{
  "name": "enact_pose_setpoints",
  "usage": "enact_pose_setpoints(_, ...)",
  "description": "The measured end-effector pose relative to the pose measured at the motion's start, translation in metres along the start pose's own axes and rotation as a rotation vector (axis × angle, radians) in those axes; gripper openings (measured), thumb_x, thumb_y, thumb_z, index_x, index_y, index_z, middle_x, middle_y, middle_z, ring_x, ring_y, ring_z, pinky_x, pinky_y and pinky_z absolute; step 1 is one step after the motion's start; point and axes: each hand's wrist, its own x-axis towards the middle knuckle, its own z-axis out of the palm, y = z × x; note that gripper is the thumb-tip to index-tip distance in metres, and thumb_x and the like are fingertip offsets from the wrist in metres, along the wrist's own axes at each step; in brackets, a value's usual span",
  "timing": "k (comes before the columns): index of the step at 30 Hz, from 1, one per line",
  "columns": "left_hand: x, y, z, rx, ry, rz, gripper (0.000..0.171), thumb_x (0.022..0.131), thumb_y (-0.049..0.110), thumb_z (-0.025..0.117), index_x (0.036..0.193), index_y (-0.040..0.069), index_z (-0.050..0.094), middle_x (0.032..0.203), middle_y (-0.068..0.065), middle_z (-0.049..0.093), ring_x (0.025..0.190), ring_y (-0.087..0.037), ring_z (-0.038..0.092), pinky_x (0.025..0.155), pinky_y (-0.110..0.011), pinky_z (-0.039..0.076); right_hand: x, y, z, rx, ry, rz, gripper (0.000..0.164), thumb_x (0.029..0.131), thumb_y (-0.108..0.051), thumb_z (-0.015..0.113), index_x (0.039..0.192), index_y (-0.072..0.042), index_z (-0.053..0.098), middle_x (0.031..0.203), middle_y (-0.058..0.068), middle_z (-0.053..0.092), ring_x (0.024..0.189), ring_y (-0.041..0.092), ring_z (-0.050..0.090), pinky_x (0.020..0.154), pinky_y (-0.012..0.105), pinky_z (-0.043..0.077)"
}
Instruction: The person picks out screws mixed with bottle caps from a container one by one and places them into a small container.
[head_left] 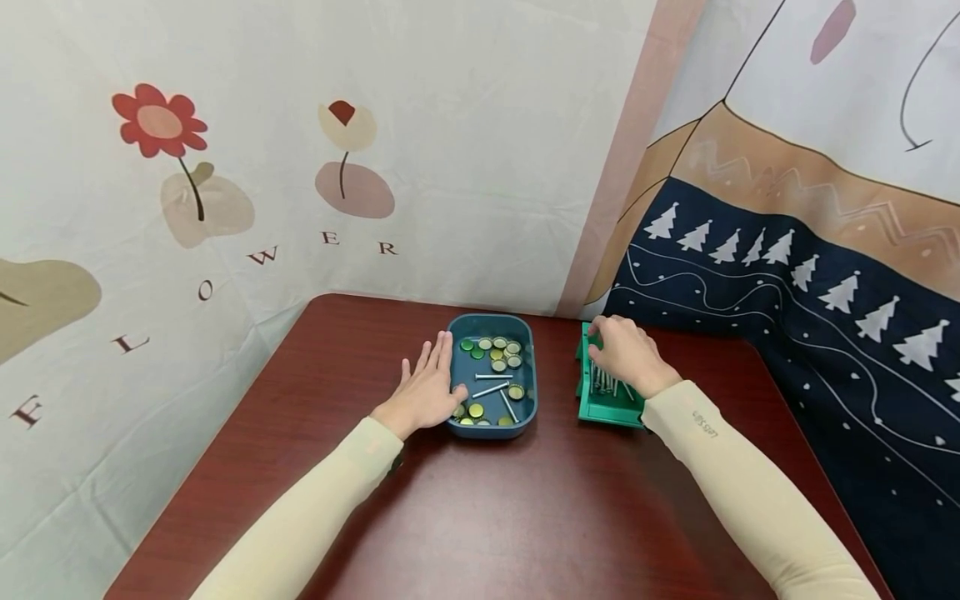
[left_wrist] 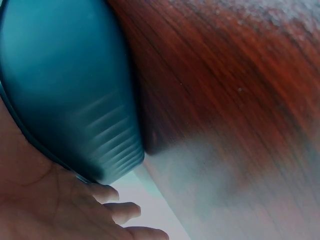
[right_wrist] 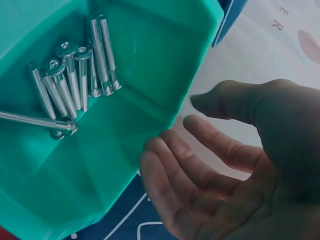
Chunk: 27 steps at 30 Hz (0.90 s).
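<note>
My left hand (head_left: 423, 396) lies with straight fingers along the left rim of a blue tray (head_left: 532, 375). In the left wrist view its palm touches the tray's edge. Inside are several bottle caps (head_left: 517, 392), yellow, silver and green, and a few bolts (head_left: 491, 389). Over the far part of a green bin (head_left: 611, 413) hovers my right hand (head_left: 628, 357), its fingers loosely bent. The right wrist view shows nothing between thumb and fingers, which appear close to the bin's edge. Several silver bolts (right_wrist: 70, 80) lie in a cluster inside the bin.
The tray and bin stand apart near the back of a dark red wooden table (head_left: 450, 517). Behind them hangs a pale curtain (head_left: 480, 167) with flower prints; a dark blue cloth (head_left: 750, 283) with white trees hangs at the right.
</note>
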Motion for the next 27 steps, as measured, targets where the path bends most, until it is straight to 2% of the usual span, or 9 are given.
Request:
enact_pose_setpoints(6,0.000,-0.001,0.001,-0.007,-0.009,-0.005,0.103,0.117,0.042,0.059,0.188,0.010,-0.009,0.199,-0.009,-0.010,0.186,-0.043,0.000,0.144,-0.081,0.005,-0.009,-0.019,0.008,-0.102,0.125,-0.083,0.033,0.113,-0.019,0.072,0.138,0.000,0.077,0.135,0.028,0.074,0.113,0.046,0.074,0.078,0.058,0.067)
enact_pose_setpoints(12,0.000,-0.002,0.001,-0.001,-0.011,-0.010,0.104,0.118,0.044,0.059,0.188,0.011,-0.010,0.198,-0.008,-0.011,0.186,-0.042,0.000,0.144,-0.080,0.005,-0.010,-0.032,0.020,-0.170,0.256,-0.207,0.024,0.110,-0.018,0.076,0.128,-0.001,0.081,0.130,0.025,0.078,0.108,0.046,0.071,0.086,0.057,0.065)
enact_pose_setpoints(15,0.000,-0.002,0.002,-0.006,-0.009,-0.008,0.103,0.118,0.044,0.059,0.188,0.011,-0.010,0.198,-0.007,-0.011,0.186,-0.042,0.000,0.144,-0.080,0.005,-0.011,-0.040,0.025,-0.183,0.295,-0.251,0.024,0.109,-0.018,0.078,0.126,-0.002,0.081,0.131,0.023,0.079,0.112,0.046,0.072,0.092,0.060,0.065)
enact_pose_setpoints(24,0.000,-0.002,0.002,-0.014,0.003,-0.002,0.103,0.117,0.043,0.060,0.188,0.010,-0.008,0.198,-0.009,-0.009,0.186,-0.043,0.001,0.143,-0.081,0.006,-0.009,-0.066,0.040,-0.251,0.274,-0.363,0.036,0.108,-0.023,0.082,0.141,-0.008,0.079,0.150,0.021,0.074,0.139,0.044,0.069,0.120,0.065,0.057)
enact_pose_setpoints(27,0.000,-0.002,0.002,-0.018,0.004,-0.001,0.103,0.117,0.043,0.060,0.188,0.011,-0.008,0.198,-0.008,-0.009,0.186,-0.043,0.001,0.143,-0.081,0.005,-0.008,-0.073,0.044,-0.282,0.252,-0.401,0.043,0.108,-0.025,0.082,0.148,-0.009,0.077,0.156,0.021,0.072,0.146,0.044,0.067,0.125,0.065,0.054)
